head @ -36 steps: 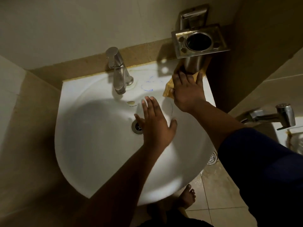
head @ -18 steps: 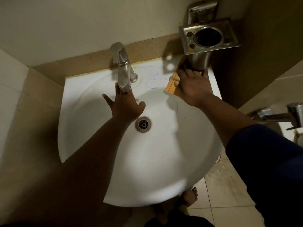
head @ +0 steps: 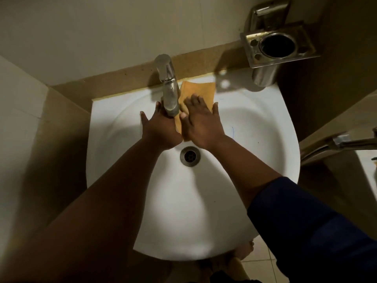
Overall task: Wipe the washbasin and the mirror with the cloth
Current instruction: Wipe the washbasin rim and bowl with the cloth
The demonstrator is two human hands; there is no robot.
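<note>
right hand (head: pixel 201 124): fingers spread flat, palm down, pressing the orange cloth (head: pixel 199 92) onto the back ledge of the washbasin (head: pixel 255 123), just right of the tap
left hand (head: pixel 161 129): reaching in under the tap's spout, thumb stuck out to the left. The fingertips go behind the spout so I honestly can't tell if they're curled round it or just touching
cloth: partly folded, lying between the tap and the right hand, one strip hanging down into the bowl between the two hands
tap (head: pixel 168 88): chrome single lever type, sits at the middle of the back ledge, spout pointing over the bowl
washbasin: white, rounded front, fitted into a corner. There's a thin blue mark (head: pixel 233 132) on the inner right wall, near the right wrist
drain (head: pixel 190 156): metal ring, open, just below both hands
tumbler holder (head: pixel 279 44): steel, on the wall above the basin's back right corner
sleeve (head: pixel 306 231): dark blue, on the right arm
mirror: not in view
</note>
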